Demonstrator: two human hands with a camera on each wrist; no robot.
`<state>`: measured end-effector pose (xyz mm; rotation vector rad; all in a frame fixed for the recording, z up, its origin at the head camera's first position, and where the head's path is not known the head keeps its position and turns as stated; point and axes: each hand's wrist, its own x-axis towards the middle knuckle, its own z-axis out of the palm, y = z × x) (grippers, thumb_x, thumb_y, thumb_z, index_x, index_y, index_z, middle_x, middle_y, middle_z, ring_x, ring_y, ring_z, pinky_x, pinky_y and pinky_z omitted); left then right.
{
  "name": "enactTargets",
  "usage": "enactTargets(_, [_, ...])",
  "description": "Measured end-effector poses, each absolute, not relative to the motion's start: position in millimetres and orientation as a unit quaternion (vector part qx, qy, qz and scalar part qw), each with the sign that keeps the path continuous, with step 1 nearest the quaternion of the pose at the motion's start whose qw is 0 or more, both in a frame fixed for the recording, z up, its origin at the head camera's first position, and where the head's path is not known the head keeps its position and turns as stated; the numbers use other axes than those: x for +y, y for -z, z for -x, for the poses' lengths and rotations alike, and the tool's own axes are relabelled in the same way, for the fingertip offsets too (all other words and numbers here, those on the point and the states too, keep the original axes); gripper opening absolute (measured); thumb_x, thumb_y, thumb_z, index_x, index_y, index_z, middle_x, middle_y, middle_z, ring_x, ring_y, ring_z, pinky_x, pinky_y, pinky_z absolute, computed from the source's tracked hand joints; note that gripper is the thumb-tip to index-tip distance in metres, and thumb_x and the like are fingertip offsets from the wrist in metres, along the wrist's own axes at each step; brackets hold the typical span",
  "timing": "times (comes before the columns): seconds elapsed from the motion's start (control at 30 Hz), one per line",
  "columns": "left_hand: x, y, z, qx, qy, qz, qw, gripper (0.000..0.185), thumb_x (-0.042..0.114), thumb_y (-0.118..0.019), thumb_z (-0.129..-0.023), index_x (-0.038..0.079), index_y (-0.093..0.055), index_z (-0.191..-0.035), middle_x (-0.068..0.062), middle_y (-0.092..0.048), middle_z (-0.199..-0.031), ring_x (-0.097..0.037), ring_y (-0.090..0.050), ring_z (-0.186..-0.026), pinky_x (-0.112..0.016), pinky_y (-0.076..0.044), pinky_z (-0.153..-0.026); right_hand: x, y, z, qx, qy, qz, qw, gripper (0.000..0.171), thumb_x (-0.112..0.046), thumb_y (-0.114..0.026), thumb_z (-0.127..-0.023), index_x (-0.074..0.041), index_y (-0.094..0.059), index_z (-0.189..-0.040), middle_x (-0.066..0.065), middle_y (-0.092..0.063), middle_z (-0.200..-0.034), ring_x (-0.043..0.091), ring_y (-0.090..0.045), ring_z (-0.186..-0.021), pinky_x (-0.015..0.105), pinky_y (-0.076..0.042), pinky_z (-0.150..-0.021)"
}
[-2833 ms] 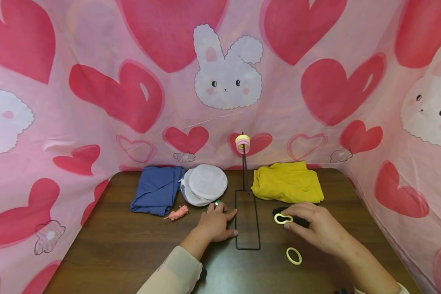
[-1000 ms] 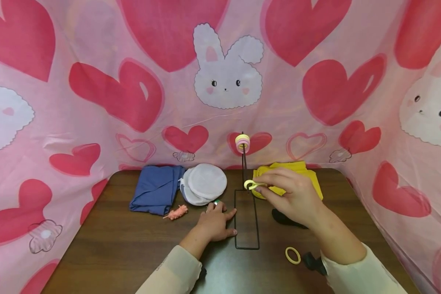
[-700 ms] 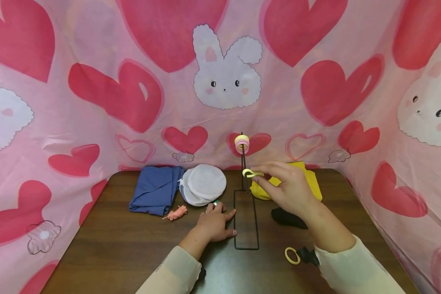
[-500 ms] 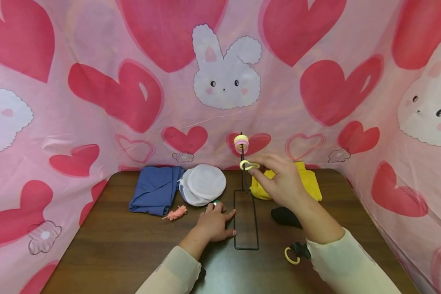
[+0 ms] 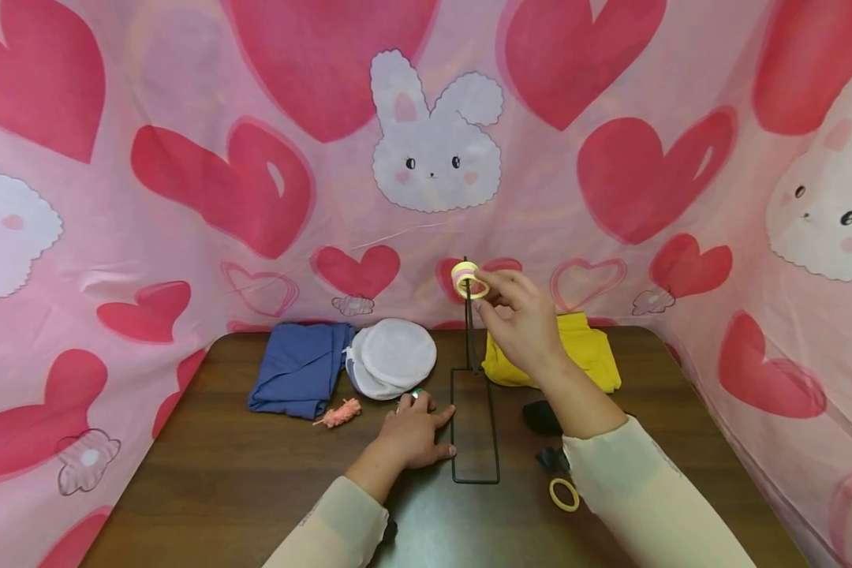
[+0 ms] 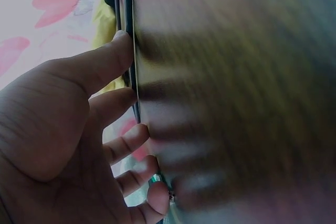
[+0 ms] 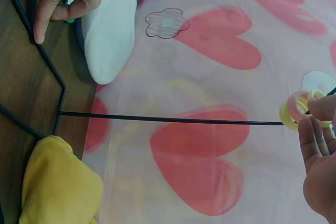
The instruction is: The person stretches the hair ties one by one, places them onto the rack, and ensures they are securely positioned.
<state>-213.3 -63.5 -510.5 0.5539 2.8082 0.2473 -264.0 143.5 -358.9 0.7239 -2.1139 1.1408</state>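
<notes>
My right hand (image 5: 525, 323) pinches a yellow hair tie (image 5: 475, 297) between thumb and fingers at the top arm of a black wire stand (image 5: 471, 335). Pink and yellow hair ties (image 7: 295, 109) hang on that arm, right beside the pinched one. In the right wrist view the arm's tip shows just past the fingers. My left hand (image 5: 408, 438) rests on the table with fingers spread, its thumb and forefinger touching the left side of the stand's rectangular base (image 5: 498, 442). Another yellow hair tie (image 5: 553, 495) lies loose on the table, below the right sleeve.
Folded blue cloth (image 5: 298, 371) and a round white mesh item (image 5: 397, 355) lie at the back left. Near them is a small coral bundle (image 5: 342, 412). Folded yellow cloth (image 5: 589, 351) lies behind the right forearm, with a black item (image 5: 541, 418) in front, partly covered.
My right hand has carried the yellow hair tie from the table's right side up and left to the stand's arm, beside the other hair ties. The left hand stays put.
</notes>
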Motion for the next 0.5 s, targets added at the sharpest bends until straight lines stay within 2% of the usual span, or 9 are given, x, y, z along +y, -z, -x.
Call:
enactTargets(0.13, [-63.6, 511.6, 213.0, 0.968, -0.087, -0.193, 0.133, 0.074, 0.063, -0.072, -0.089, 0.039, -0.049, -0.155, -0.005, -0.048, -0.139, -0.032, -0.042, -0.125, -0.058, -0.045, -0.096, 147.3, 363.2, 261.8, -0.811, -0.433, -0.260, 0.295, 0.045, -0.001, -0.080, -0.088, -0.008, -0.073, -0.131, 0.010, -0.066, -0.115, 0.020, -0.070, -0.088, 0.041, -0.061, -0.078])
enactTargets(0.33, [-64.7, 514.3, 214.0, 0.969, -0.087, -0.193, 0.129, 0.074, 0.064, -0.071, -0.089, 0.040, -0.049, -0.155, -0.005, -0.047, -0.140, -0.033, -0.041, -0.127, -0.059, -0.045, -0.096, 160.7, 373.8, 246.3, -0.830, -0.406, -0.252, 0.286, 0.039, -0.004, -0.081, -0.088, -0.010, -0.075, -0.126, 0.005, -0.067, -0.111, 0.018, -0.068, -0.086, 0.043, -0.060, -0.082])
enactTargets(0.5, [-64.9, 515.5, 214.7, 0.968, -0.089, -0.193, 0.130, 0.074, 0.064, -0.071, -0.089, 0.040, -0.048, -0.155, -0.005, -0.047, -0.140, -0.033, -0.041, -0.128, -0.059, -0.045, -0.097, 175.2, 389.0, 230.5, -0.839, -0.384, -0.266, 0.278, 0.039, -0.005, -0.084, -0.086, -0.011, -0.076, -0.123, -0.001, -0.069, -0.111, 0.011, -0.066, -0.085, 0.036, -0.060, -0.082])
